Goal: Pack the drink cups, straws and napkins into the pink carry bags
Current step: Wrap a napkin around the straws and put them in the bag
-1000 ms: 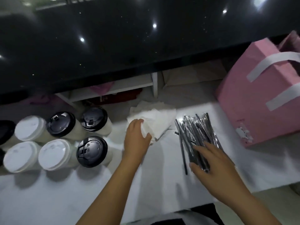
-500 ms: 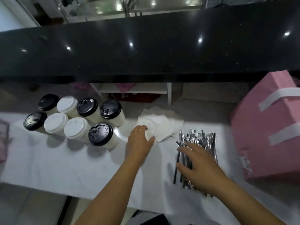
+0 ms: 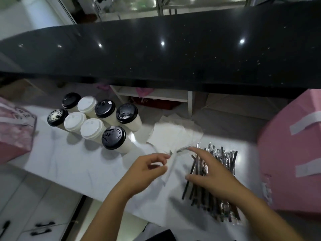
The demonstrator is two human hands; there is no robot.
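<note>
Several lidded drink cups (image 3: 97,119), some with black lids and some with white, stand grouped on the white counter (image 3: 69,164). A loose pile of white napkins (image 3: 173,136) lies to their right. My left hand (image 3: 147,169) pinches one napkin (image 3: 169,167) and holds it just off the pile's near edge. A heap of wrapped straws (image 3: 218,164) lies right of the napkins, and my right hand (image 3: 210,174) rests on it with fingers spread, the index finger reaching toward the napkins. One pink carry bag (image 3: 291,153) stands at the right, another (image 3: 13,133) at the left edge.
A black raised counter ledge (image 3: 173,54) runs across the back, with shelves underneath. White drawers with dark handles (image 3: 38,226) sit below the counter's near left edge.
My left hand has drawn back from the napkin pile with one napkin pinched in it. My right hand stays on the straws. The view has shifted so the left pink bag shows.
</note>
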